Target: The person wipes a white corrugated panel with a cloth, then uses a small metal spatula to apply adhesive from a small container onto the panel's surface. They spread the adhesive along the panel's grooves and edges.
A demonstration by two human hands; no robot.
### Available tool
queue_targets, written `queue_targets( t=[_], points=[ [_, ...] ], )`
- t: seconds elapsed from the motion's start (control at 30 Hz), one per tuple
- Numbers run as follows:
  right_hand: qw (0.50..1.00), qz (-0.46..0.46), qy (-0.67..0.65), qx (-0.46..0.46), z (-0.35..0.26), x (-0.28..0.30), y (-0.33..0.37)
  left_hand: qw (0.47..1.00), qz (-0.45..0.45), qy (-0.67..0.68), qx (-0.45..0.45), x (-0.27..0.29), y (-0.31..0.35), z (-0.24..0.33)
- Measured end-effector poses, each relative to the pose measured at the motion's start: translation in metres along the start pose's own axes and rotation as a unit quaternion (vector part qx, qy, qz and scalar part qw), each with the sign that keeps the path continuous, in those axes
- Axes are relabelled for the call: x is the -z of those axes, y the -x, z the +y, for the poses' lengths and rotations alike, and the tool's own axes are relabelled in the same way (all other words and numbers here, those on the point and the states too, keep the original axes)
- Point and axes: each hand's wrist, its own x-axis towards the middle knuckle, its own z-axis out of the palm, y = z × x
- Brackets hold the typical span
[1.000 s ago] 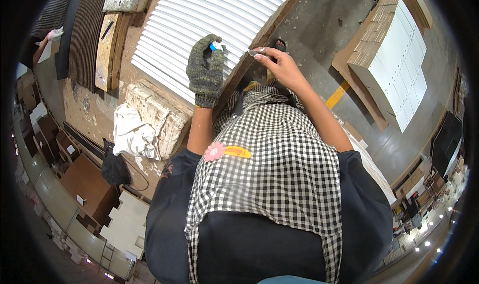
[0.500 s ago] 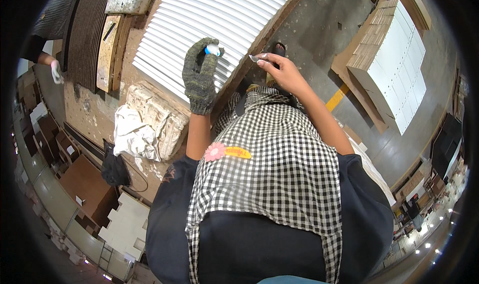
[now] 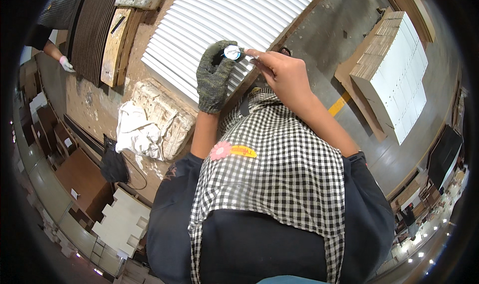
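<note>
gripping a small round white-and-blue container (image 3: pixel 232 52): left hand (image 3: pixel 213 79), in a dark knitted glove, fingers and thumb curled closed on it, white face up. container held over white ribbed strips (image 3: pixel 219 17). right hand (image 3: pixel 289 77), bare, thumb and fingers drawn close together just beside the container; cannot tell what, if anything, they pinch. stained block (image 3: pixel 172 122) to the left, white cloth (image 3: pixel 133 129) draped against it.

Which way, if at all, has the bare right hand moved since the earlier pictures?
Yes: the right hand has moved left relative to the white ribbed stack, toward the gloved left hand.
</note>
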Motion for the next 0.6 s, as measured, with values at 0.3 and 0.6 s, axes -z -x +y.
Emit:
queue_targets(
  t=[0.3, 0.6],
  points=[
    [0.991, -0.033, 0.125, 0.018, -0.005, -0.003, -0.009, 0.999, 0.006, -0.024, 0.024, -0.002, 0.0, 0.001],
    [0.993, -0.051, 0.109, -0.019, -0.012, -0.004, -0.01, 0.999, -0.004, -0.034, 0.039, 0.002, -0.002, 0.001]
  ],
)
